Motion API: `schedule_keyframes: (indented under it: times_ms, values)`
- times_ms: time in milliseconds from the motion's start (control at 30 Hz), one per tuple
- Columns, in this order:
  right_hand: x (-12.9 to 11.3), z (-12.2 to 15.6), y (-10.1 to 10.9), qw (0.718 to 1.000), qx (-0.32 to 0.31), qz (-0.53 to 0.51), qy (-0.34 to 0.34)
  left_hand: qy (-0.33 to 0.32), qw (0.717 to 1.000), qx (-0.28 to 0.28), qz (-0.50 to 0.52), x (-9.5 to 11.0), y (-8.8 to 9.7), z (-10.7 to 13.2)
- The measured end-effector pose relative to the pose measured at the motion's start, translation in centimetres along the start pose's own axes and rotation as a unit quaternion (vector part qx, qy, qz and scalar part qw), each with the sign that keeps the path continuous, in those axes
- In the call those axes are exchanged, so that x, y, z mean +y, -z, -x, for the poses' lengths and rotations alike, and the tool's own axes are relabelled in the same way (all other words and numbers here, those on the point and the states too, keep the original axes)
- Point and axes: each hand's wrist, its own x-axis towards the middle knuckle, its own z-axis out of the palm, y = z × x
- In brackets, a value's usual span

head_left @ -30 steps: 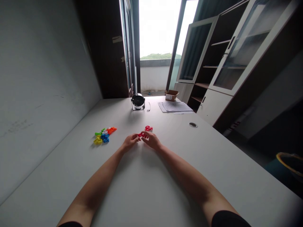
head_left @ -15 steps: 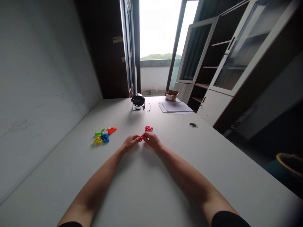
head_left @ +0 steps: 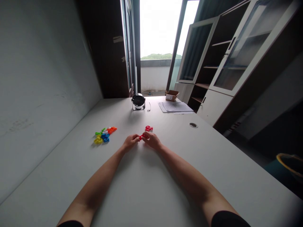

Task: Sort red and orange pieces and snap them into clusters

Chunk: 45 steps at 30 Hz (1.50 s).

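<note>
**Item 1:** small red plastic piece, jagged in outline, held in the air just above the white table, between both hands. **Grip:** left hand and right hand closed and drawn together, their fingertips meeting on the piece from either side; exact finger placement is hidden at this size. **Handling note:** a piece this small seems best kept at the fingertips, with even pressure from both sides and the palms clear of it.

**Item 2:** second red piece, lying on the table just ahead of the grip.

**Item 3:** heap of orange, green, blue and yellow plastic pieces, left of the grip, well apart.

**Further ahead:** round black-and-silver desk fan, loose thin wire, stack of papers, small cardboard box.

**Ahead right:** round cable grommet, glass-fronted cabinet.

**Markings:** no brand or label legible; the print on the papers is too small to read.
</note>
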Motion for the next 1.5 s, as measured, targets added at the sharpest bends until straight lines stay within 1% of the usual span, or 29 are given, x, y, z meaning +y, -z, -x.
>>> schedule_keyframes:
  times_ms: [133, 200, 400, 667, 933, 1133, 1233, 1400, 1500]
  values:
    - [0.0, 0.1, -0.1, 1.000, 0.001, -0.019, 0.013, 0.013, 0.999, 0.039, 0.000, -0.4, 0.0, -0.3]
    - [0.1, 0.1, -0.1, 1.000, 0.001, -0.023, 0.015, 0.014, 0.999, 0.046, -0.004, -0.5, 0.0, -0.3]
    - [0.2, 0.1, -0.3, 0.999, 0.001, -0.027, 0.021, 0.022, 0.999, 0.042, -0.009, -0.6, -0.1, -0.4]
    - [0.1, 0.0, -0.2, 1.000, -0.004, -0.024, 0.013, 0.019, 0.999, 0.031, -0.003, -0.4, -0.1, -0.2]
    - [0.2, 0.0, -0.2, 0.999, -0.017, -0.032, 0.024, 0.017, 0.999, 0.025, -0.033, -0.3, -0.1, -0.1]
    - [0.2, 0.0, -0.3, 0.998, -0.032, -0.051, 0.007, 0.016, 0.999, 0.029, -0.035, -0.1, 0.0, 0.0]
    - [0.1, 0.0, -0.3, 0.998, -0.035, -0.055, 0.001, 0.012, 0.999, 0.032, -0.022, -0.2, -0.1, -0.1]
    - [0.2, 0.0, -0.5, 0.999, -0.026, -0.042, -0.007, 0.014, 0.998, 0.044, 0.051, -1.1, -0.5, -0.4]
    - [0.2, -0.1, -0.5, 0.999, -0.020, -0.030, -0.019, 0.014, 0.996, 0.047, 0.076, -1.5, -0.6, -0.5]
